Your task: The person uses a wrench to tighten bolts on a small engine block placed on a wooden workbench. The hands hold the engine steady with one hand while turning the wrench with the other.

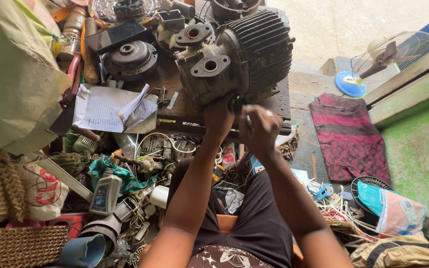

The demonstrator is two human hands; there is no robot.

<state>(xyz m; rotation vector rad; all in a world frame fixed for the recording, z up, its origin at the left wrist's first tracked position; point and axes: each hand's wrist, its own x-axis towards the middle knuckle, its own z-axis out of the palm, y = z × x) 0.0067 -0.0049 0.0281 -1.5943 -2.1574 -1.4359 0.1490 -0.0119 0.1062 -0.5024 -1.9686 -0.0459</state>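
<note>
**A:** What are you seeing, starting from the left?

**B:** I'm looking at a notepad (106, 108) lying on the bench (184, 110), with a phone (115, 35) and a round metal disc (131, 58) behind it. An oil bottle (106, 191) is standing in the clutter on the floor below.

**A:** And the motor?

**B:** The motor (239, 54) is sitting on the bench's front right part, ribbed body to the right, flanged pump end facing me. Its casing is looking whole to me; I'm judging the work to be at an early stage, with nothing visibly taken off it.

**A:** The hands?

**B:** I'm seeing the left hand (218, 118) pressing against the motor's lower front edge, fingers curled; whether it is gripping anything I cannot tell. The right hand (260, 130), just beside it, is closing around a thin tool (248, 119) and pointing it at the same lower edge. The two hands are sitting close together, right under the motor.

**A:** Further right?

**B:** A red patterned cloth (349, 136) is lying on the floor, and a fan (386, 58) is standing beyond it.
</note>
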